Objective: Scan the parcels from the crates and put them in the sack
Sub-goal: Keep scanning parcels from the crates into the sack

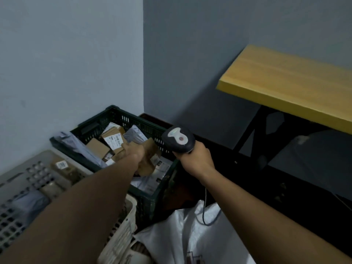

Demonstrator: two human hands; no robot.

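Observation:
A dark green crate [122, 119] stands in the room's corner, filled with several brown cardboard and grey plastic parcels. My left hand [133, 150] reaches into it and grips a brown cardboard parcel [147, 161]. To the right of the crate my right hand [195, 159] holds a dark handheld barcode scanner [179, 139] by its handle, head pointing toward the crate. A white sack [190, 235] lies open at the bottom centre, below the scanner's cable. A grey crate [24, 176] with more parcels sits at the left.
A yellow wooden tabletop [289, 82] on black legs stands at the right against the grey wall. A cream-coloured basket [122, 233] sits between the grey crate and the sack. The floor under the table is dark.

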